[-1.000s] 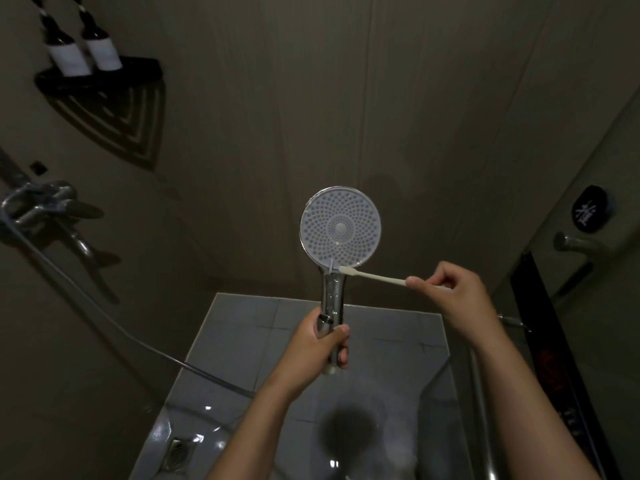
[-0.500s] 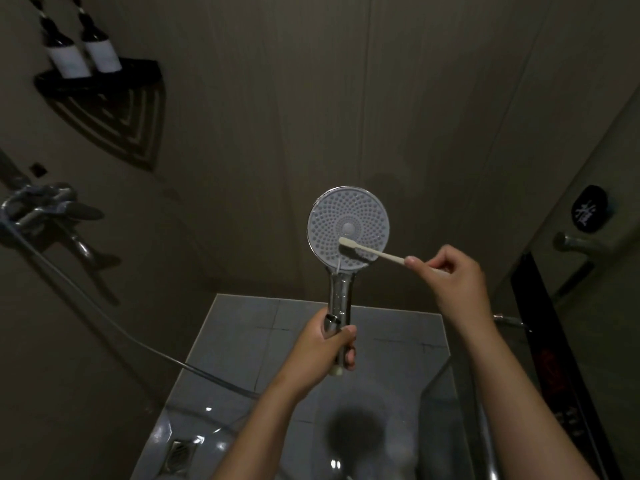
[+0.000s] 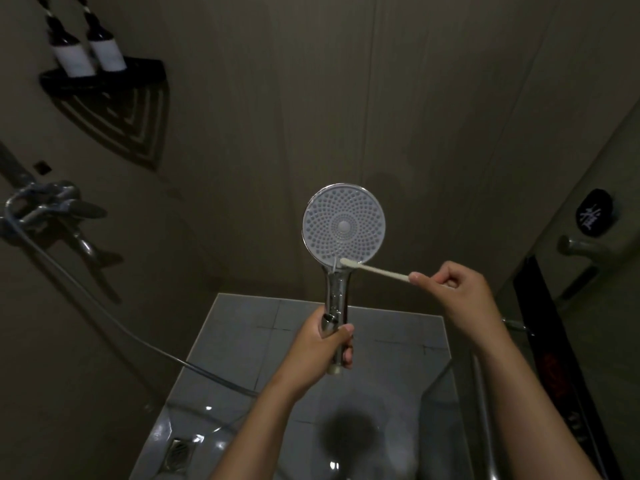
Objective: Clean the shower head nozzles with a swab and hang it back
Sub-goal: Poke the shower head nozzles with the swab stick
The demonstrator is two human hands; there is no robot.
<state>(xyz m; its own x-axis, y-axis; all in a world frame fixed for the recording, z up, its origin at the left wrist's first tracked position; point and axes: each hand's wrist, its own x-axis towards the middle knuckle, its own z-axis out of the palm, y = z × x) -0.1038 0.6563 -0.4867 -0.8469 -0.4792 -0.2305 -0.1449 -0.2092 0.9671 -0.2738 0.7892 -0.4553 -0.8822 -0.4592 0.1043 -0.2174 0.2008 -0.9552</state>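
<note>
A: What could go wrong for the person here?
B: The left hand (image 3: 320,348) is curled round the chrome handle of the shower head (image 3: 344,226), which is held upright, face toward the camera. The right hand (image 3: 450,289) pinches the far end of the swab (image 3: 375,270), whose tip touches the lowest nozzles. Held so far back, the thin stick would likely bend or skid off the rim under hard pressure.
A: And the hose (image 3: 104,313)?
B: It trails left of the shower head, up to the mixer (image 3: 45,209). A wide swing might pull it taut.
A: Room to move?
B: The wall (image 3: 277,98) is behind the shower head, a door rail (image 3: 486,410) is to its lower right, and the floor (image 3: 242,341) is beneath. No holder for hanging it shows.
</note>
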